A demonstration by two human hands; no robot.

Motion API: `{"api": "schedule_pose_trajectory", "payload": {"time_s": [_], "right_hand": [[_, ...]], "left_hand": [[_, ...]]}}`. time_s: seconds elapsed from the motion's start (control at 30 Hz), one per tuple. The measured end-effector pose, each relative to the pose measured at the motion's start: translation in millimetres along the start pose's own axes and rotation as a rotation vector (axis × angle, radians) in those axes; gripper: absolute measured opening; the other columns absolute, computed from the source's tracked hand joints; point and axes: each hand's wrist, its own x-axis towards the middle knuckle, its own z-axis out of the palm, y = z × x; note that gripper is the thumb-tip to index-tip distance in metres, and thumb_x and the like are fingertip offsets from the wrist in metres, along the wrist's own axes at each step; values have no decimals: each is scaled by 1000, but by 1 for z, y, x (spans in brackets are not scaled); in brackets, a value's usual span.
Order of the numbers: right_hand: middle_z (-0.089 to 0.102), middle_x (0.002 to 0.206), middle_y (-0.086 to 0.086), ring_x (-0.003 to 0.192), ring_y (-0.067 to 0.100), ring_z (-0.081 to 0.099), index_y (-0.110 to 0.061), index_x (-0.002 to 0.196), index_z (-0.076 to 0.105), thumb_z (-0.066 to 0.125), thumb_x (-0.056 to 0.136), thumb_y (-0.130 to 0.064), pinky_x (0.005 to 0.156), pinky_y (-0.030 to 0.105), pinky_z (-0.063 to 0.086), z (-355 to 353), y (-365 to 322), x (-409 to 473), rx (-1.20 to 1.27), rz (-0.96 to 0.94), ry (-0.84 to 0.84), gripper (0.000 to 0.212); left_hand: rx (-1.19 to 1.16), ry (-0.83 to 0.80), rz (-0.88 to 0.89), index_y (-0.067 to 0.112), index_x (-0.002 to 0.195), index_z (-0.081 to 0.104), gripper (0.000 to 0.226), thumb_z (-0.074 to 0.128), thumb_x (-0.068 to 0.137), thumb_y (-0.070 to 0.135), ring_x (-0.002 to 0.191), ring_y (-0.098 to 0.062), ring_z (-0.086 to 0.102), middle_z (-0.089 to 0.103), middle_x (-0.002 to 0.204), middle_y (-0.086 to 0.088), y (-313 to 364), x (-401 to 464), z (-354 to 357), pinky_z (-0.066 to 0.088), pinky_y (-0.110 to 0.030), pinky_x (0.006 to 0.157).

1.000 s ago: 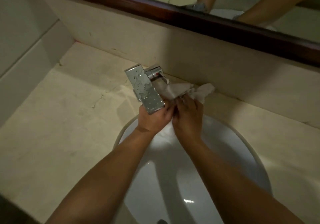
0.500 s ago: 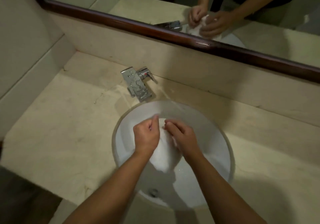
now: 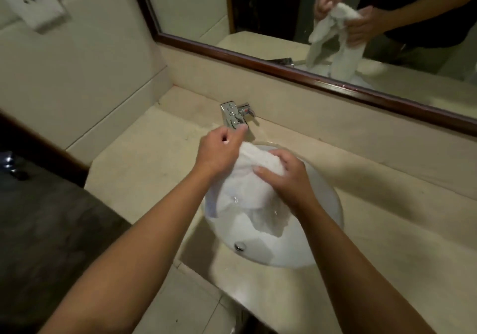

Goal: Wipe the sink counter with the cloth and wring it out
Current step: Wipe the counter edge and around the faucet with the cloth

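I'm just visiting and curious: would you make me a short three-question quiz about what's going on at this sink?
1. True or false: both hands grip the white cloth.
2. What is the cloth held over: A) the beige counter, B) the white basin, C) the floor?
3. Which chrome fixture stands just beyond the left hand?

Key: 1. True; the right hand grips it too. 2. B. 3. The faucet.

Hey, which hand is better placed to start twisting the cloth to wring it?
Probably the right hand: it wraps the bunched middle of the cloth over the sink, while the left hand only grips one end.
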Motion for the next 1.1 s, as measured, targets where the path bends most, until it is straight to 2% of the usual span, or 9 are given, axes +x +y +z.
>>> {"api": "schedule_pose_trajectory", "payload": {"time_s": [0.07,0.17,0.3,0.43,0.63,0.77,0.93,1.03,1.1], "right_hand": [[69,89,-4,81,7,65,-10,101,63,86,72,-15,75,35,55,2,-19,-9,143,-26,25,37],[70,94,2,84,12,67,-9,103,61,87,69,-4,78,38,57,8,-47,-16,248,-45,-6,43],[67,106,8,93,18,66,-21,104,60,89,59,-5,79,36,58,28,-81,-21,179,-96,-150,55],[63,102,6,89,16,62,-19,110,59,66,68,17,75,25,52,49,-113,-33,110,-238,-353,56],[64,108,-16,92,-1,61,-26,110,64,54,71,19,76,17,51,105,-131,-49,12,-405,-359,60],[66,119,-4,106,9,61,-28,118,66,53,75,13,86,16,50,147,-99,-54,-129,-467,-444,61],[70,111,10,94,20,62,-13,120,68,59,78,-2,86,1,37,184,-21,-55,-449,-513,-506,44],[58,136,0,120,23,54,-27,140,51,70,85,-32,104,33,44,200,39,-63,-833,-226,-773,58],[51,145,-3,131,22,46,-31,143,48,66,83,-55,109,40,38,207,70,-67,-1001,-118,-854,67]], "left_hand": [[-26,-204,79,19,77,58,40,65,72,59,68,-8,52,59,76,7,8,-9,-31,46,-27,66],[91,-417,174,21,92,67,32,84,71,37,77,1,56,61,92,8,7,-24,-77,45,-17,72],[230,-107,199,21,80,60,20,80,77,19,74,-10,50,53,80,5,-13,-41,-105,36,-24,66],[43,224,53,24,82,52,22,62,81,4,75,-13,48,56,80,7,-22,-52,-121,38,-22,62],[-552,304,-162,25,78,47,16,57,71,14,76,-19,54,60,84,-5,-33,-50,-144,50,-37,63],[-851,274,-266,17,85,46,19,56,87,1,78,-24,54,56,83,-12,-75,-49,-150,47,-33,61],[-281,119,-296,21,79,53,22,67,73,5,83,-18,54,59,86,-5,-179,-52,-145,44,-27,70],[114,-155,-311,26,90,57,34,68,66,5,103,-26,56,58,110,-8,-231,-60,-140,47,-31,87],[286,-364,-351,25,106,59,45,74,67,7,110,-23,52,52,119,-4,-260,-63,-136,46,-31,95]]}}
